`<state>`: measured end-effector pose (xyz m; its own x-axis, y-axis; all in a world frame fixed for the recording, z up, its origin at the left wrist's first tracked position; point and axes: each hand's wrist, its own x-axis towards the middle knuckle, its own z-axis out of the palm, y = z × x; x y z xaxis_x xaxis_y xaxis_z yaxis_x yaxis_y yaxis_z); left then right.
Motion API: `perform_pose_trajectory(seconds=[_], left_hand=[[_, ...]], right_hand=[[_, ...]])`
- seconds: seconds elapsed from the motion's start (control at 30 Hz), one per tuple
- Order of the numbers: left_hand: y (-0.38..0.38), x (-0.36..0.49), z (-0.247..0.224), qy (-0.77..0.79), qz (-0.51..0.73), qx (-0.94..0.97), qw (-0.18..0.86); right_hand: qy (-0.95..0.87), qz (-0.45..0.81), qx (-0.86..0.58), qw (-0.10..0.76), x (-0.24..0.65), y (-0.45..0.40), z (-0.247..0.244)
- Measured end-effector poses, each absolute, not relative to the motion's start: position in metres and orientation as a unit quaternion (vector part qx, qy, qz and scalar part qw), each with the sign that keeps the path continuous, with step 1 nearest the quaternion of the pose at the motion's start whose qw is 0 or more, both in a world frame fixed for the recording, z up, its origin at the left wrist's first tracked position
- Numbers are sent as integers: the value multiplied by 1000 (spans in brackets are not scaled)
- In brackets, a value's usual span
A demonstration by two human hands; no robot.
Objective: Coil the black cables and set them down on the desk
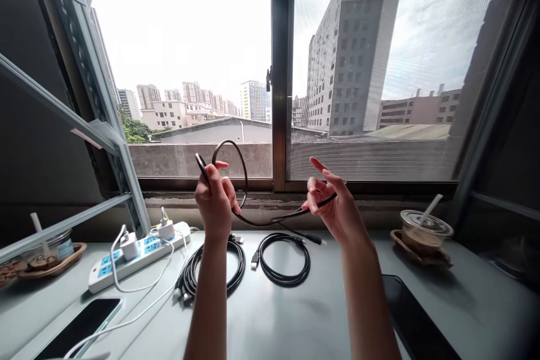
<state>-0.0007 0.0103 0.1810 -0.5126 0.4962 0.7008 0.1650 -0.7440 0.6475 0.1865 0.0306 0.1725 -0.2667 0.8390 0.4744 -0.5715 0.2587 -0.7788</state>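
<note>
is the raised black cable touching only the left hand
No, the black cable runs from the left hand across into the right hand.

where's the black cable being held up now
In the head view, the black cable is near the centre, looped at the left hand and running to the right hand, above the smaller cable coil.

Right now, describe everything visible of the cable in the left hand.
The cable is black, thin and smooth, apparently rubber or plastic coated. The left hand grips it, with an open loop standing up beside that hand. From there it sags, then rises to the right hand, which it touches. A dark plug below that span seems to be its end; whether that touches the table is unclear.
</note>
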Motion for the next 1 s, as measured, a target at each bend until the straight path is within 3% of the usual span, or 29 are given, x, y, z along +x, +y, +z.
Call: perform_pose_trajectory(seconds=[0.27,0.43,0.6,0.77,1.0], left_hand=[[9,-32,180,345,866,361,-34],[11,-48,175,391,848,352,-63],[11,-48,173,419,815,399,-26],[5,-43,173,529,729,424,-93],[-2,-22,183,358,828,429,41]], right_hand=[[-501,609,-175,590,248,21,172],[-535,639,-106,542,263,2,172],[-561,592,-139,562,251,-13,180],[-567,521,-207,603,230,-15,185],[-612,395,-366,579,197,5,175]])
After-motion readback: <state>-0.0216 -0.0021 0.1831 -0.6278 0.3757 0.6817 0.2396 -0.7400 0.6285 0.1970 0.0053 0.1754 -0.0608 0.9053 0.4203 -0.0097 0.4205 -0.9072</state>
